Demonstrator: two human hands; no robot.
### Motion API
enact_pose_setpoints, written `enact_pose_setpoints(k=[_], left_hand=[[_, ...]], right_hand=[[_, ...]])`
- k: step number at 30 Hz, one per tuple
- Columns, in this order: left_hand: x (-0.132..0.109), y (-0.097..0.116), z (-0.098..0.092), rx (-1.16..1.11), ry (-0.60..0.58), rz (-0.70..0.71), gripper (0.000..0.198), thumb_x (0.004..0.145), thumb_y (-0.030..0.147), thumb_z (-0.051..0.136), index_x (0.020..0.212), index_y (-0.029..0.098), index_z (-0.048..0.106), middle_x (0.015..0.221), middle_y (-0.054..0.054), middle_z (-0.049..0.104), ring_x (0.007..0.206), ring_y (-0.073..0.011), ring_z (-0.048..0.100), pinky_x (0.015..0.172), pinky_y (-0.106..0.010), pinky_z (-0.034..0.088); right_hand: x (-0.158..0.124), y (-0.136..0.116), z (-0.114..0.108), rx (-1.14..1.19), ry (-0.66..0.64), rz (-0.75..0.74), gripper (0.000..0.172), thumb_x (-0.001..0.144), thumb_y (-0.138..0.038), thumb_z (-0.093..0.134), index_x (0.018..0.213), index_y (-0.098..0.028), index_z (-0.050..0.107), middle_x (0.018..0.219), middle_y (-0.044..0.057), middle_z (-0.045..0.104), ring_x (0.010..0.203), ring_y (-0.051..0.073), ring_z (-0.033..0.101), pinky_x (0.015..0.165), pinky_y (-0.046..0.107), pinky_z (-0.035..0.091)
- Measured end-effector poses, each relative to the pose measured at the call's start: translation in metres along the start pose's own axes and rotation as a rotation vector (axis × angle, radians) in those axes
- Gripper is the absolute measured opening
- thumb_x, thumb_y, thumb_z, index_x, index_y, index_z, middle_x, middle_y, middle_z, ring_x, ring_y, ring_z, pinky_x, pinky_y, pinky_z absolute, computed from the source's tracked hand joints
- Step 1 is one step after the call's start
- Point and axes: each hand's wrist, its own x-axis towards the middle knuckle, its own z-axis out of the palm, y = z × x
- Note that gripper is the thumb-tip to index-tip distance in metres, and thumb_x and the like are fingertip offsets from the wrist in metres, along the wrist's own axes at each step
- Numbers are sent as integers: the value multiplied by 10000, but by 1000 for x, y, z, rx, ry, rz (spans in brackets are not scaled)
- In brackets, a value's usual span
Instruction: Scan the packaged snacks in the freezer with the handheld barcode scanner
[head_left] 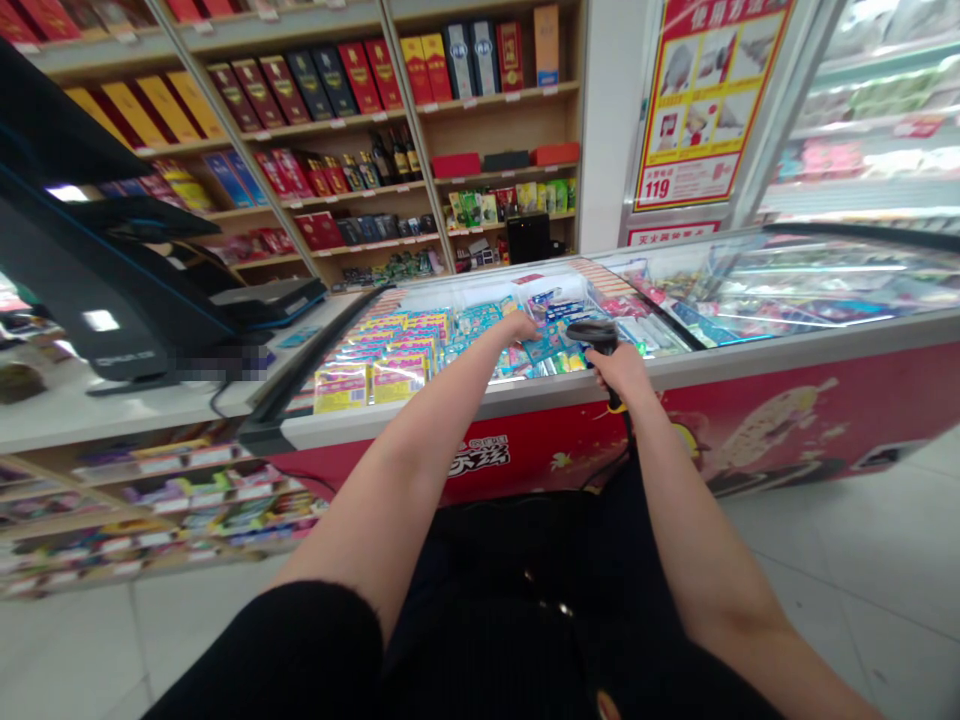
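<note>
My right hand [621, 368] is closed round the handle of a black barcode scanner [592, 334], held over the front rim of a red chest freezer [675, 368]; the scanner's cable hangs down in front. My left hand [517, 326] reaches into the open freezer and rests on blue packets of frozen goods [551, 340]. Its fingers are mostly hidden among the packets, so I cannot see whether they grip one. Yellow and pink packets [390, 350] fill the freezer's left part.
A black till screen [112, 290] stands on the white counter [112, 405] to the left, with small goods on racks below. Shelves of boxed and bottled goods [360, 120] line the back wall. A sliding glass lid [787, 285] covers the freezer's right half.
</note>
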Motion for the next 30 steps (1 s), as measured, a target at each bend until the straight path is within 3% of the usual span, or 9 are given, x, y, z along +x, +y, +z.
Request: enact_pose_setpoints(k=[6, 17, 23, 30], left_hand=[[7, -9, -18, -199, 136, -51, 456, 777, 191, 803, 1219, 164, 694, 1101, -65, 753, 933, -182, 715, 748, -230, 589], [-4, -26, -28, -222, 182, -78, 398, 794, 190, 776, 1179, 145, 687, 1062, -39, 756, 944, -174, 712, 708, -186, 575], [-10, -36, -32, -260, 204, -75, 387, 772, 153, 777, 1149, 105, 705, 1055, -77, 758, 953, -209, 708, 734, -233, 598], [-16, -47, -34, -254, 222, -78, 456, 745, 149, 785, 1190, 112, 691, 1079, -85, 750, 960, -205, 705, 692, -203, 588]], right_hand=[[-12, -15, 9, -141, -84, -145, 196, 821, -345, 679, 834, -152, 650, 536, 25, 626, 465, 152, 615, 511, 218, 477], [-27, -34, 28, -155, -168, -190, 217, 819, -346, 662, 894, -142, 675, 531, 27, 637, 471, 170, 638, 538, 230, 495], [-33, -42, 34, -178, -199, -182, 211, 818, -352, 658, 848, -144, 681, 483, 23, 610, 459, 177, 635, 526, 230, 490], [-37, -49, 42, -258, -210, -167, 245, 822, -392, 647, 779, -153, 684, 466, 33, 603, 495, 186, 657, 547, 229, 499]])
